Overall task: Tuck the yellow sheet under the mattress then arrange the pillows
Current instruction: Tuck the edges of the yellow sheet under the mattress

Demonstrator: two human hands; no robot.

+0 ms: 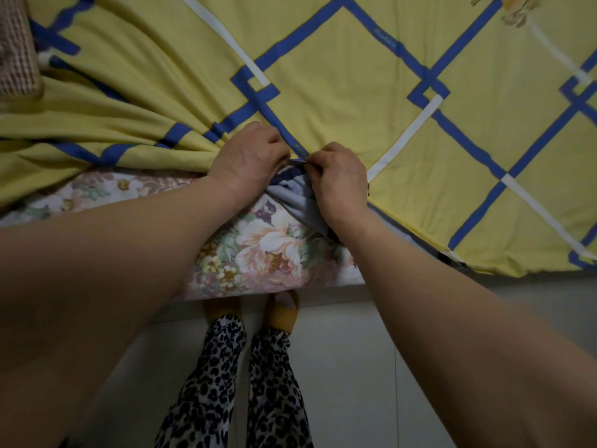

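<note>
Both hands at the bed edge now: left hand [248, 156] bunches the sheet [323, 101], grip curled round a gathered fold, right hand [339, 176] pinches its hem beside it. That slack is gathered so it can go under the mattress [268, 247], whose floral side lies bare below. A pillow [16, 46] waits far left.

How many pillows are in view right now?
1: a checked pillow at the top left corner, lying on the yellow sheet and partly cut off by the frame. Others may lie out of view.
</note>
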